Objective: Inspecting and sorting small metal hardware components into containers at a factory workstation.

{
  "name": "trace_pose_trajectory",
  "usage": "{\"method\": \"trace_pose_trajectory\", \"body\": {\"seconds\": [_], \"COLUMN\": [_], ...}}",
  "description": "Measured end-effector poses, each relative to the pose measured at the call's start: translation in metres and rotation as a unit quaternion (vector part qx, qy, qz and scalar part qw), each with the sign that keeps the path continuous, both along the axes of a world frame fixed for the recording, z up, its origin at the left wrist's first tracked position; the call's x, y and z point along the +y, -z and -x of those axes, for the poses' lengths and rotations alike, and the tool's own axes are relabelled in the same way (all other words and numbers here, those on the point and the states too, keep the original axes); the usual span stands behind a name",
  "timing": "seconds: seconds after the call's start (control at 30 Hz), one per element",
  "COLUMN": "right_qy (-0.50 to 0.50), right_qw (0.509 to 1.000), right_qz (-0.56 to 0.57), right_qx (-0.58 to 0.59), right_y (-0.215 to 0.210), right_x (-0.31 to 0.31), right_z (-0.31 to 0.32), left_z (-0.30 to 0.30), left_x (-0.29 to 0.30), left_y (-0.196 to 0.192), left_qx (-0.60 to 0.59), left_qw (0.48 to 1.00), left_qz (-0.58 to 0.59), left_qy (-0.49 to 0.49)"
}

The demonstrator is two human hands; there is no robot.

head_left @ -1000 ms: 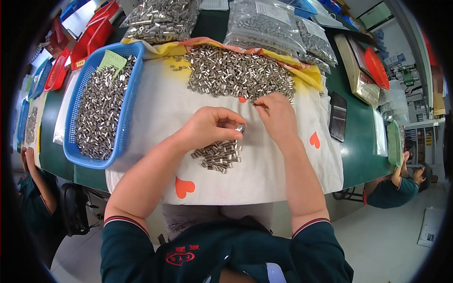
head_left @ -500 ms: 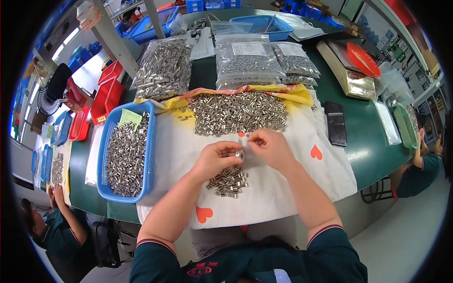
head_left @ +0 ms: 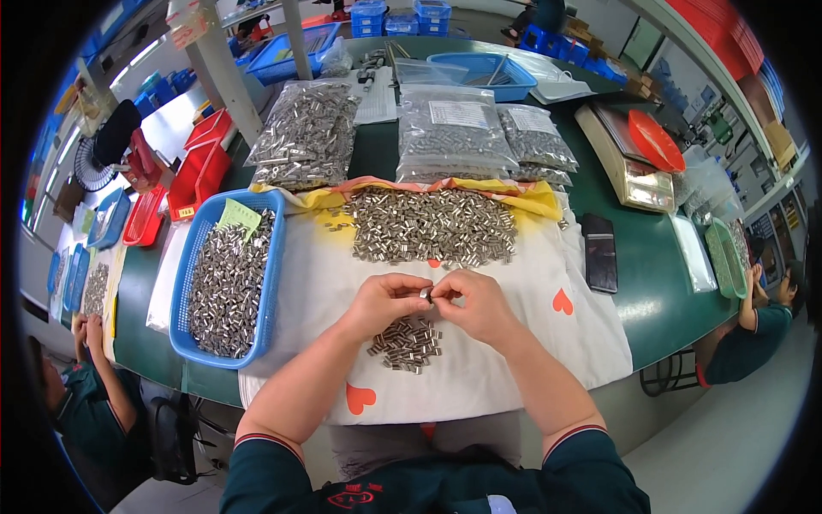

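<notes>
Between thumb and fingers, my left hand (head_left: 383, 304) grips a small, round, shiny metal piece (head_left: 425, 294). My right hand (head_left: 476, 307) is pinched closed against its right side; whatever sits in those fingertips is too small to make out. Just below my hands, a small pile of short metal sleeves (head_left: 407, 345) lies on a white cloth (head_left: 514, 377) with red hearts. Beyond my hands spreads a larger heap of the same sleeves (head_left: 432, 227), bordered at the back by the cloth's yellow edge (head_left: 535, 199).
A blue basket (head_left: 178, 295) full of sleeves stands at the left. Clear bags of metal parts (head_left: 304, 133) line the back. To the right lie a black phone (head_left: 599, 253) and a red tray (head_left: 656, 141). Co-workers sit at the left and right, including one person (head_left: 758, 334).
My right hand has moved left and its fingertips now meet the round metal piece in my left hand. The whole view has shifted slightly.
</notes>
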State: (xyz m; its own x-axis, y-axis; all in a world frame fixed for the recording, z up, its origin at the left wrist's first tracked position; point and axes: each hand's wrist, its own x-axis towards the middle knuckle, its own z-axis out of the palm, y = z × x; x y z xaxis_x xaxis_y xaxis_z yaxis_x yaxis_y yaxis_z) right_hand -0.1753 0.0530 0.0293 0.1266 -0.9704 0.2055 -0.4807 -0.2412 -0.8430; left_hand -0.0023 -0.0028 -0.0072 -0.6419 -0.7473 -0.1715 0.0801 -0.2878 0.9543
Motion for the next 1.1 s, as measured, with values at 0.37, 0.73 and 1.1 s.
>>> {"method": "trace_pose_trajectory", "body": {"seconds": [0.37, 0.73, 1.1], "right_qy": [0.022, 0.117, 0.161], "right_qw": [0.989, 0.986, 0.934], "right_qz": [0.108, -0.108, 0.072], "right_qx": [0.1, -0.059, 0.311], "right_y": [0.007, 0.011, 0.036], "right_x": [0.01, -0.016, -0.025], "right_z": [0.002, 0.042, 0.026], "left_z": [0.006, 0.001, 0.006], "left_x": [0.007, 0.002, 0.003], "left_y": [-0.004, -0.011, -0.003], "left_qx": [-0.041, -0.059, -0.012], "left_qw": [0.999, 0.993, 0.999], "left_qz": [0.002, 0.045, 0.007], "left_qy": [-0.004, 0.095, 0.034]}}
